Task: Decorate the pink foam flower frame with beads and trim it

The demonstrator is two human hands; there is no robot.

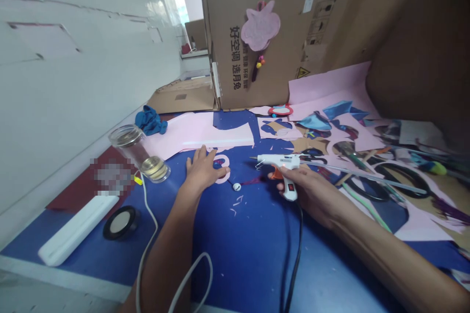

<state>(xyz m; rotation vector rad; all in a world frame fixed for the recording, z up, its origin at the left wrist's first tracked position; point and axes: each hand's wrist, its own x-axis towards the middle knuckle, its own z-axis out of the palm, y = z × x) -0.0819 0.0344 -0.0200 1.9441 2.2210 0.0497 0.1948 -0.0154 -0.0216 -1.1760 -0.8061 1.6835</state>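
Observation:
My right hand (pixel 299 183) is wrapped round the handle of a white hot glue gun (pixel 281 160). A long clear glue stick (pixel 352 172) sticks out of its back, and its nozzle points left. My left hand (pixel 203 170) rests on the blue table with its fingers spread, its thumb at a small pink paper cutout (pixel 223 170) with a hole in it. Beside the cutout lies a small white bell (pixel 237 187) on a dark cord with a purple tassel (pixel 253 181). The fingertips reach the edge of a large pink sheet (pixel 176 137).
A tall cardboard box (pixel 257 78) stands at the back. Paper scraps, tape rolls (pixel 400 180) and tools crowd the right side. At left are a glass bottle (pixel 156 168), a black round tin (pixel 120 223), a white bar (pixel 77 234) and a white cable (pixel 149 220). The gun's black cord (pixel 295 259) runs forward.

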